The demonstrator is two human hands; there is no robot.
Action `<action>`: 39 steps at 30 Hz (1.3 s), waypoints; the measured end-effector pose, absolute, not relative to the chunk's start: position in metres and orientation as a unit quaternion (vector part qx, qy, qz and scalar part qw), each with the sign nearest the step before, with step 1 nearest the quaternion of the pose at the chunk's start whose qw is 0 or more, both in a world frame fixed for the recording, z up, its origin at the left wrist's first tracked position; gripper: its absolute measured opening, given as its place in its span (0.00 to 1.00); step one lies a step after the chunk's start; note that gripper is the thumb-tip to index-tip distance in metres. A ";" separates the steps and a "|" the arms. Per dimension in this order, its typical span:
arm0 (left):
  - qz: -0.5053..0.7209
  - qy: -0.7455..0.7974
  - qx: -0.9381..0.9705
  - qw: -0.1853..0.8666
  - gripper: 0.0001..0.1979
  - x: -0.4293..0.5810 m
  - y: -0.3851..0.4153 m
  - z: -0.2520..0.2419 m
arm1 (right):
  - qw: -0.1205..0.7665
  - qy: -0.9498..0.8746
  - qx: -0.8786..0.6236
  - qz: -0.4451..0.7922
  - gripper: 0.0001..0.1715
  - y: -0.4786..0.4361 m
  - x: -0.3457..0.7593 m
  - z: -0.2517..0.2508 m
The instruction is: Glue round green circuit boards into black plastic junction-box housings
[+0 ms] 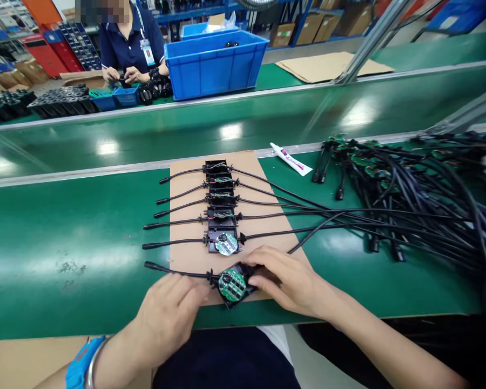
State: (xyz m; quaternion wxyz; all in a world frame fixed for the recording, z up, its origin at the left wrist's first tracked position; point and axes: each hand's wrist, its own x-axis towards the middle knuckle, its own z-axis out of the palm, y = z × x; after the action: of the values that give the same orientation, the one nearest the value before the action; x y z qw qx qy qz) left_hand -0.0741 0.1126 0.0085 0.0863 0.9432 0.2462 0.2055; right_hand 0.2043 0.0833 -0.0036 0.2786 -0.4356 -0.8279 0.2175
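A small black plastic housing [227, 306] lies tilted near the front edge, with a round green circuit board [232, 285] in it. My right hand [285, 278] is closed at the housing's right side, thumb and forefinger pinching the black cable end there; the pinched part is mostly hidden. My left hand [172, 310] rests just left of the housing, fingers loosely bent and apart from it, below a short black cable [174, 269] with a plug. Beyond my hands stands a column of similar black housings [216, 219] with boards and cables on both sides.
Brown cardboard [190, 210] lies under the housings on the green bench [85, 248]. At right sits a large tangle of black cables [405, 194] with boards. A white tube [290, 160] lies behind. Across the line, a person [132, 43] works beside a blue bin [214, 67].
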 end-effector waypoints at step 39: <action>0.167 0.284 0.925 0.189 0.10 -0.053 0.215 0.054 | 0.169 -0.672 -0.717 -0.073 0.18 0.250 0.348 0.035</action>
State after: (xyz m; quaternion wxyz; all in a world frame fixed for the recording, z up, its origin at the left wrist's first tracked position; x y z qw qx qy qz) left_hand -0.0533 0.2146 0.0535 0.1894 0.9249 0.2841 0.1673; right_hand 0.3476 0.2502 0.0348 0.1692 -0.7170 -0.6723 -0.0730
